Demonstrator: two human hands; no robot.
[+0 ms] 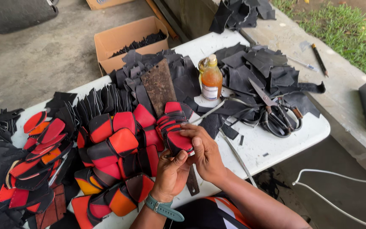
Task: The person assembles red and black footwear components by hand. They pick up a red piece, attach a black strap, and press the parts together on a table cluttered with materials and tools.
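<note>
Both hands (189, 159) grip a red piece (179, 142) beside scissors (276, 114).

- Left hand (171, 173), teal watch (163, 208) on wrist, gripping the lower edge of a red-and-black leather piece (178, 141)
- Right hand (204, 149) pressing over the same piece from the right
- Red, orange and black pieces (106, 152) lying piled across the white table (272, 142)
- Amber glue bottle (211, 79) standing upright among black leather scraps (255, 68)
- Scissors (274, 111) lying right of the bottle
- Cardboard box (126, 40) sitting beyond the table
</note>
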